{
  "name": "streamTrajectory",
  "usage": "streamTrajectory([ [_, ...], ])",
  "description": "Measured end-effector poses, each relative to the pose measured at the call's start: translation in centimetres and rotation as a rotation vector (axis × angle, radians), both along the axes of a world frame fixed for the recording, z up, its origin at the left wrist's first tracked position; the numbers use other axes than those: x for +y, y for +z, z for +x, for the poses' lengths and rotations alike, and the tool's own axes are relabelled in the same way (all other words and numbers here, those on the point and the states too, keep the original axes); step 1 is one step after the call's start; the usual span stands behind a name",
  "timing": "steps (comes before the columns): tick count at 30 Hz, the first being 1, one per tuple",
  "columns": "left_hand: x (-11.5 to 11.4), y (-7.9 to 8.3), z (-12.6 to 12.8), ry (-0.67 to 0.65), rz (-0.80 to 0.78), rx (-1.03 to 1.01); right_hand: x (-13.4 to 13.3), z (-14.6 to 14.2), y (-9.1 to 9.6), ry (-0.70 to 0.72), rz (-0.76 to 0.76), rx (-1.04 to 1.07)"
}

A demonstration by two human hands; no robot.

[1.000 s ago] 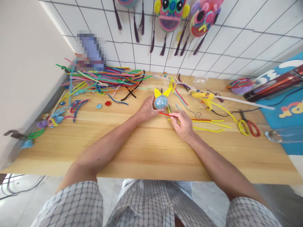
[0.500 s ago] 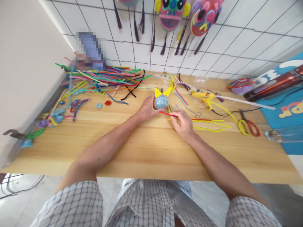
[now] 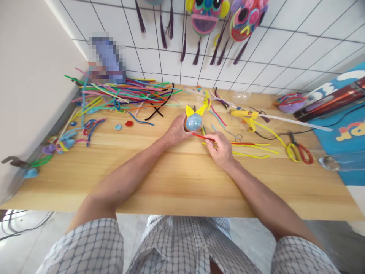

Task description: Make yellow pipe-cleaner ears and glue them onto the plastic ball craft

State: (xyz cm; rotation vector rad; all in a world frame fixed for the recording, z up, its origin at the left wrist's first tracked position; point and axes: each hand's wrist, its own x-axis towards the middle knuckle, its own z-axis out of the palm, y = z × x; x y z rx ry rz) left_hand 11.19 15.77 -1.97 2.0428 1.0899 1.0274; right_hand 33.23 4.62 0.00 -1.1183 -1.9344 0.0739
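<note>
My left hand (image 3: 177, 130) is closed around the side of a clear bluish ball (image 3: 194, 122) that carries two yellow pointed ears (image 3: 200, 110) on top. Part of the ball's left edge is hidden by my fingers. Between the fingertips of my right hand (image 3: 220, 147) is a red pipe cleaner (image 3: 202, 136), its free end pointing left at the ball's lower edge; whether it touches the ball I cannot tell. Several yellow pipe cleaners (image 3: 255, 155) and a red one lie just right of that hand. Small metal scissors (image 3: 238, 137) rest behind them.
A yellow glue gun (image 3: 245, 116) with a long white stick lies at the right, near red-and-yellow-handled scissors (image 3: 299, 152). A heap of colourful pipe cleaners (image 3: 134, 93) spreads along the back left. Decorated masks with tassels (image 3: 203, 23) hang on the tiled wall. A clear bottle (image 3: 342, 162) lies far right.
The view has shifted very slightly. Both hands keep their places, with the ball and the red pipe cleaner held as before.
</note>
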Motion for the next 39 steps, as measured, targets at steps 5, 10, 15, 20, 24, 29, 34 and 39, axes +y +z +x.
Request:
streamTrajectory([
  [5, 0.1, 0.0, 0.0, -0.005, 0.001, -0.011, 0.0, 0.1, 0.0, 0.002, -0.016, 0.006],
  [10, 0.0, 0.3, 0.0, -0.005, -0.016, 0.003, 0.0, 0.0, 0.0, 0.006, -0.003, 0.011],
  [15, -0.1, 0.3, 0.0, -0.01, -0.007, 0.008, 0.1, 0.0, -0.1, 0.009, 0.026, 0.003],
  [20, -0.1, 0.4, 0.1, -0.01, -0.004, -0.001, 0.1, 0.0, -0.2, 0.005, 0.012, 0.013],
  [24, -0.1, 0.5, 0.0, -0.035, -0.008, -0.022, 0.2, 0.0, -0.3, 0.014, 0.024, 0.012],
  [29, 0.0, 0.2, 0.0, -0.036, -0.008, -0.036, 0.2, 0.0, -0.4, -0.009, -0.01, -0.016],
  [34, 0.1, -0.3, 0.1, -0.009, -0.006, -0.063, 0.1, 0.0, -0.3, -0.005, -0.013, -0.02],
  [39, 0.2, -0.5, 0.1, -0.017, 0.009, -0.068, 0.1, 0.1, -0.2, 0.001, -0.018, -0.008],
])
